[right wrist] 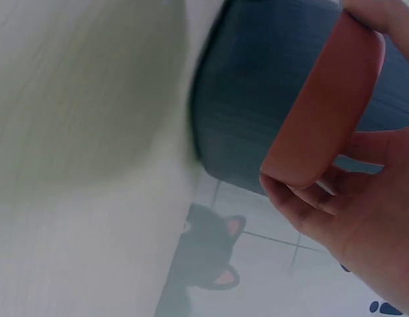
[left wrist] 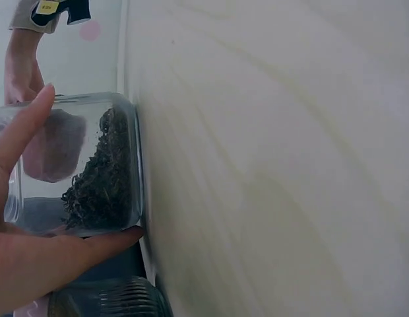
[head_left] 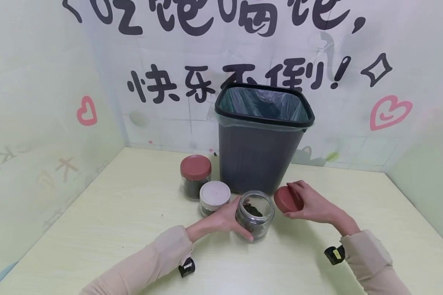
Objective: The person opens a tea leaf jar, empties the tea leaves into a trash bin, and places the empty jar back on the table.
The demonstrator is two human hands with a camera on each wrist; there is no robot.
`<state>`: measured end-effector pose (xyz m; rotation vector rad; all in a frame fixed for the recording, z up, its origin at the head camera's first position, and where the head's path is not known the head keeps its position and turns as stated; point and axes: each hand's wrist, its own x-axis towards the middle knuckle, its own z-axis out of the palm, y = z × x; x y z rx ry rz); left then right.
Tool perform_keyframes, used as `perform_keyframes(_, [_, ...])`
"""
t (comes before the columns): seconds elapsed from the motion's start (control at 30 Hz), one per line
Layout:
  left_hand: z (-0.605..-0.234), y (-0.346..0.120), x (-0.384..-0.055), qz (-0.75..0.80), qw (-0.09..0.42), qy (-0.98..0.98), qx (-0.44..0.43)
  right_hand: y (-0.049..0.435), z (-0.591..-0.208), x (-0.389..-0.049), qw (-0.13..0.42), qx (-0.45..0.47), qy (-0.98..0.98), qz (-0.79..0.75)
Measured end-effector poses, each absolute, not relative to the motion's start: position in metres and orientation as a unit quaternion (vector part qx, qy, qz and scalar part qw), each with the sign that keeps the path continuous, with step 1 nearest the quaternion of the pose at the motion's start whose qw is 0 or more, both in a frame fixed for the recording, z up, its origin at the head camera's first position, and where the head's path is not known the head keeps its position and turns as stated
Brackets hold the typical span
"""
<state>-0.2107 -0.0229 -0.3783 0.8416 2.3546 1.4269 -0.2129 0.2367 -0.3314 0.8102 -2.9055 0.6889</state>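
An uncovered glass jar (head_left: 256,229) stands on the table, with dark, dried, leaf-like bits (left wrist: 102,181) heaped inside it. My left hand (head_left: 227,217) grips this jar around its side, thumb toward the front. In my right hand (head_left: 313,203) is a red lid (head_left: 288,199), tilted on edge just right of the jar's mouth. The right wrist view shows the fingers and thumb pinching the lid (right wrist: 326,105) across its rim. Just left of the held jar is a second jar with a whitish lid (head_left: 215,193), partly hidden by my left hand.
Behind the jars stands a dark waste bin (head_left: 256,155) with a bag lining it, close to the printed back wall (head_left: 162,127). Another jar with a red lid (head_left: 195,168) and dark contents sits left of the bin. Printed walls enclose the pale table (head_left: 133,217) on both sides.
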Motion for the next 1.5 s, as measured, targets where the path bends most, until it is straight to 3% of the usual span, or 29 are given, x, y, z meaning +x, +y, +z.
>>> perform_keyframes(0.63, [-0.381,-0.017,-0.204,0.439,0.083,0.857,0.257,0.239,-0.361,-0.231,0.018,0.226,-0.962,0.150])
perform_keyframes(1.5, [-0.380,-0.015,-0.203,0.438,0.087,0.859,0.249,0.229,-0.379,-0.238,0.033,0.199,-0.970,0.138])
